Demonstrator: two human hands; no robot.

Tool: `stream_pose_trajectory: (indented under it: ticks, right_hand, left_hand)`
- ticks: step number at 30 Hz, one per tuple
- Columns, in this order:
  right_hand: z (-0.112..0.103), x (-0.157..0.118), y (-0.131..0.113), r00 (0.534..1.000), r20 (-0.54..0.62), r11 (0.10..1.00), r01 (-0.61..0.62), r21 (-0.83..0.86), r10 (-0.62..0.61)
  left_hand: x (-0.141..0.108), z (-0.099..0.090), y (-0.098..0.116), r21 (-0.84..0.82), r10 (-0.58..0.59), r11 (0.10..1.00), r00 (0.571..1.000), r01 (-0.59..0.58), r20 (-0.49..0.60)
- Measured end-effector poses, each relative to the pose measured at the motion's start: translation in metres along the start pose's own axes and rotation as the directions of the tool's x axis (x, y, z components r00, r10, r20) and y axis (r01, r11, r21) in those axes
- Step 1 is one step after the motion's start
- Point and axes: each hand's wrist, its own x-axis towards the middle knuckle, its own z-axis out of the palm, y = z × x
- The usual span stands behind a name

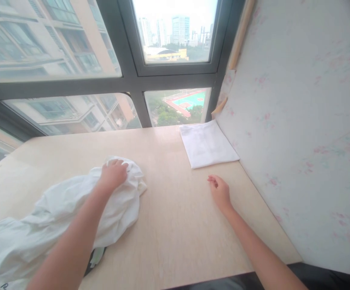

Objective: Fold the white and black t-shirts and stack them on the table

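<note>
A crumpled white cloth [63, 201] lies spread over the left part of the pale surface. On its upper right end rests my left hand [114, 174], its fingers curled into the fabric. My right hand [220, 191] is over the surface at the right, fingers bent inward, with nothing visible in it. Just beyond that hand, a flat folded white cloth [208, 144] lies against the wall side. A dark and pale green piece [96, 257] sticks out from under the crumpled cloth near my left forearm.
The pale stone-like surface [168, 209] reaches a window with dark frames [175, 82]. A wall with floral paper [298, 141] rises along the right, its edge peeling beside the window. Something black [322, 278] shows at the bottom right.
</note>
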Motion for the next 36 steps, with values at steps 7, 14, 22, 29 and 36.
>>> stream_pose_trajectory:
  ticks: [7,14,22,29,36]
  right_hand:
    - [0.009,0.053,0.006,0.947,-0.068,0.905,0.278,-0.321,-0.315]
    - [0.026,0.119,0.011,0.983,0.024,0.8,0.161,-0.578,-0.181]
    - [0.023,0.109,0.01,0.988,0.034,0.687,0.127,-0.715,-0.148]
    - [0.015,0.148,-0.007,0.989,0.141,0.594,0.142,-0.792,-0.048]
    - [0.042,0.219,-0.017,0.974,0.225,0.576,0.18,-0.798,0.008]
  left_hand:
    - [-0.058,0.042,0.117,-0.303,0.215,0.92,0.967,-0.248,-0.138]
    - [-0.067,0.086,0.152,-0.493,0.056,0.868,0.998,-0.06,-0.023]
    - [-0.068,0.083,0.149,-0.534,0.051,0.843,0.998,-0.06,-0.031]
    - [-0.035,0.087,0.111,-0.562,0.122,0.819,0.992,-0.114,-0.022]
    - [0.011,0.099,0.084,-0.509,-0.049,0.859,0.999,0.045,0.007]
